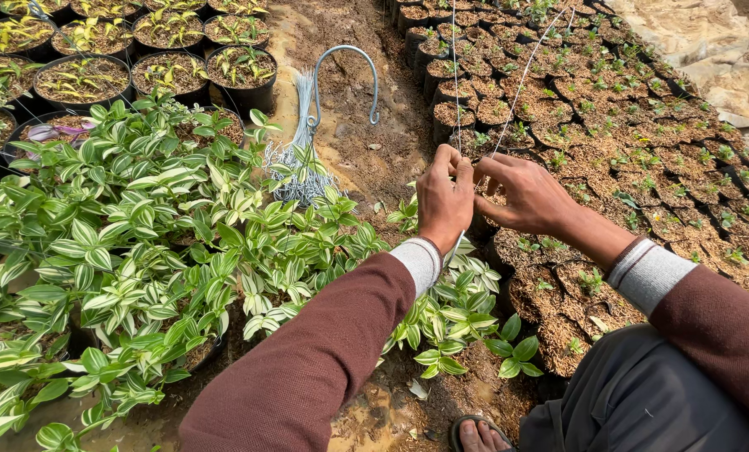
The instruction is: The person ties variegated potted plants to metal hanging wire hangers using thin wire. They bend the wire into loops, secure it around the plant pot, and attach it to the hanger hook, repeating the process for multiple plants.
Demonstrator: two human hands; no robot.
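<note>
Along the far left edge stand round black pots (81, 81) of pale seedlings, packed rim to rim, and below them a dense spread of green-and-white striped plants (140, 243) fills the lower left, its leaves spilling over the bare soil path (349, 142) that runs up the middle. That path is the only open strip, narrow between the leafy mass and the potted rows. On it lies a bundle of thin grey wires (301, 172), fanned at the bottom and gathered at the top onto a curved metal hook (345, 71). Just right of the bundle, the left hand (444, 201) is closed, thumb and fingers pinched on a thin wire (455, 75) that runs straight up out of the frame. The right hand (529, 197) is close beside it, fingertips almost touching the left, pinched on a second wire (521, 84) that slants up to the right. Both hands hover over the near edge of the small black bags (609, 117) of soil with tiny sprouts, crowded together across the right side. At the bottom edge a sandalled foot (479, 435) rests on the ground.
</note>
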